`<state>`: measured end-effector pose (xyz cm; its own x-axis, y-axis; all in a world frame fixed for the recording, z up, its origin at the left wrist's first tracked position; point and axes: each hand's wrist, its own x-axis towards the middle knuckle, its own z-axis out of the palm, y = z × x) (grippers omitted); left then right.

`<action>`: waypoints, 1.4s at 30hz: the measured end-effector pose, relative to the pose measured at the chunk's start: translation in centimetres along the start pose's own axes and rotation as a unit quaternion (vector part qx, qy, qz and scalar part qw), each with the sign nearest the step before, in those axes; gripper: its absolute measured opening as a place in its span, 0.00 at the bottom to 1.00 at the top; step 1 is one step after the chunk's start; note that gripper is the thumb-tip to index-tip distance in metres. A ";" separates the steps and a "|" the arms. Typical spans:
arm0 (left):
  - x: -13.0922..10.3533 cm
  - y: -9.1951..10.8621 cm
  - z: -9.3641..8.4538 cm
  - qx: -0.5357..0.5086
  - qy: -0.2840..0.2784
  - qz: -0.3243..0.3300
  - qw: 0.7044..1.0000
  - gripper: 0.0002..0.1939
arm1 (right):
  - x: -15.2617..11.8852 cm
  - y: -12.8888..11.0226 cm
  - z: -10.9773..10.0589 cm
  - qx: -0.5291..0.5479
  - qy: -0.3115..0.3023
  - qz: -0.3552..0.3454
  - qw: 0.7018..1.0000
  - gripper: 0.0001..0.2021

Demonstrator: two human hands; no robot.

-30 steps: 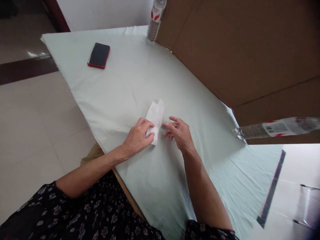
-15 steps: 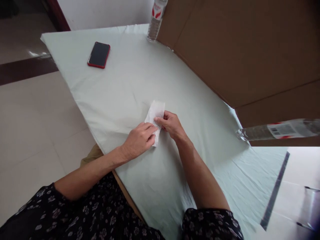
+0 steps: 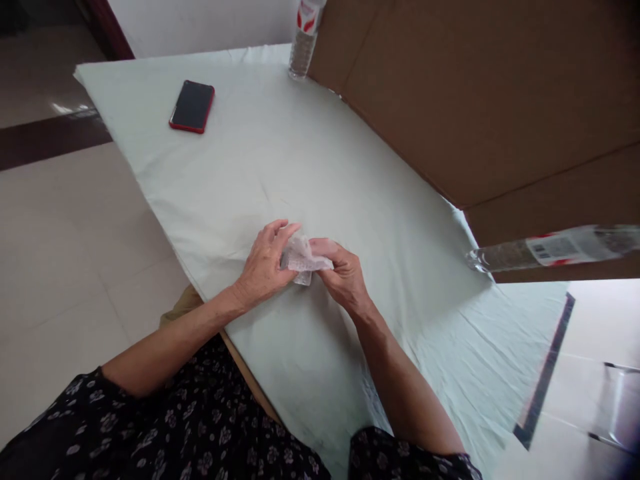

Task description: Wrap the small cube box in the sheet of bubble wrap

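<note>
A small, whitish, partly see-through sheet with a dimpled surface, like bubble wrap (image 3: 299, 257), is crumpled and folded between my hands, just above the table. My left hand (image 3: 265, 261) curls round its left side, thumb low and fingers over the top. On the other side my right hand (image 3: 343, 270) grips the sheet between thumb and fingers. A lower corner of the sheet hangs down between the two hands. Some fingertips of my right hand are hidden behind it.
A pale green cloth (image 3: 240, 160) covers the table. A phone in a red case (image 3: 193, 107) lies at the back left. A large brown cardboard panel (image 3: 450, 100) stands at the right, with one bottle (image 3: 303, 47) at its far end and another bottle (image 3: 555, 250) at its near end.
The sheet was a flat, long strip and is now bunched and folded. My left hand has moved up and opened wider round it; my right hand has turned and dropped slightly.
</note>
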<state>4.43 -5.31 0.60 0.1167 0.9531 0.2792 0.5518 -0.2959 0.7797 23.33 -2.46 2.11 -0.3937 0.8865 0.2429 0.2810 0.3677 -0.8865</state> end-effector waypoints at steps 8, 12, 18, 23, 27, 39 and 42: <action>0.8 -0.2 -1.6 -0.050 -0.089 0.027 0.994 0.06 | -2.8 1.1 -0.3 -0.075 -0.036 -0.100 0.991 0.19; 0.6 -1.4 -3.2 -0.059 -0.154 0.106 0.981 0.10 | -3.8 1.9 0.1 -0.142 -0.045 -0.129 0.980 0.28; 0.2 -2.6 -4.0 -0.041 -0.199 0.140 0.969 0.23 | -3.3 2.6 1.1 -0.125 0.003 -0.093 0.988 0.21; 1.5 -1.6 -3.4 -0.081 -0.163 0.039 0.982 0.12 | -2.4 1.0 1.1 -0.011 0.020 0.048 0.999 0.16; 1.8 -0.7 -3.3 -0.069 -0.180 -0.058 0.980 0.14 | -2.5 0.2 1.3 -0.035 0.016 0.132 0.990 0.20; 0.1 -0.3 -2.4 -0.055 -0.035 0.010 0.998 0.19 | -2.0 0.4 1.3 0.010 0.030 0.165 0.986 0.19; -0.1 -0.5 -2.4 -0.050 -0.071 0.031 0.996 0.16 | -1.8 0.2 1.2 0.024 0.011 0.177 0.984 0.21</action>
<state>2.14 -5.45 1.52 0.2677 0.9300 0.2517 0.4549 -0.3523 0.8179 23.09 -4.34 1.05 -0.2598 0.9626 -0.0764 0.3544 0.0215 -0.9348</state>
